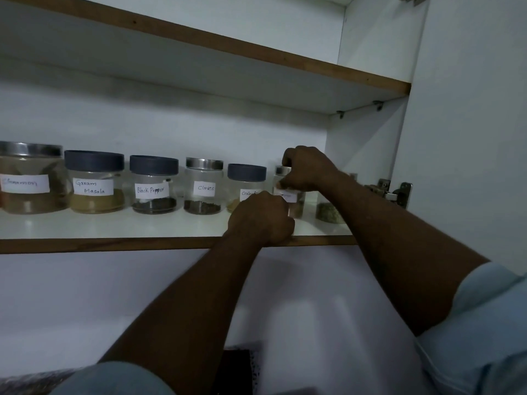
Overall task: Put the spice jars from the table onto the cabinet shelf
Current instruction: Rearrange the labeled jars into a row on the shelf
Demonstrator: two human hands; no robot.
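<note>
Head view: right hand (309, 169) grasps the steel-lidded spice jar (297, 208) by its top, on the cabinet shelf (114, 226) right of the Coriander jar (246, 173). Left hand (261, 218) is curled just in front; I cannot tell if it holds anything.

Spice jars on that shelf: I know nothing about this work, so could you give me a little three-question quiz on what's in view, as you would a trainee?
1. True or false: the Cloves jar has a dark lid.
2. How many dark-lidded jars can be seen on the shelf? A) two B) three C) five
3. Which hand grips the steel-lidded jar near the shelf's right end, and at which part?

Key
1. False: its lid is shiny steel.
2. B.
3. The right hand, at the top, around the lid.
</note>
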